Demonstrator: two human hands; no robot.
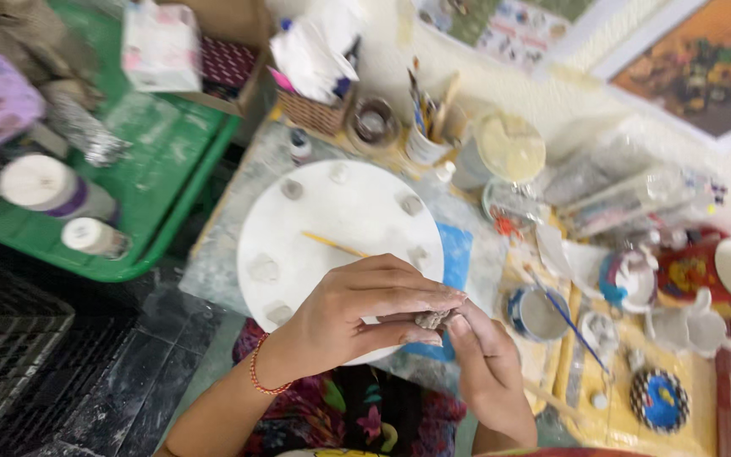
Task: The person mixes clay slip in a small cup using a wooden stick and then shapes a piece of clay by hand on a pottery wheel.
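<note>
**Two hands, one lump of clay**

The left hand [357,313] and right hand [488,368] pinch one small grey clay lump [433,319] between their fingertips, above one round white board [332,241]. On the board lie one thin yellow stick [334,245] and about seven small clay dabs [262,269].

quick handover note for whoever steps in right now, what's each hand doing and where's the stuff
Left hand: fingers closed on a small grey lump of clay, held above the table edge.
Right hand: fingertips pinching the same lump from the other side.
Round white board lies just beyond the hands, with several small grey clay pieces around its rim and a thin yellow stick across it.
Done: those pieces are set out on the board.
Left: the lump in hand is not yet on the board; its shape is too small to tell.
</note>
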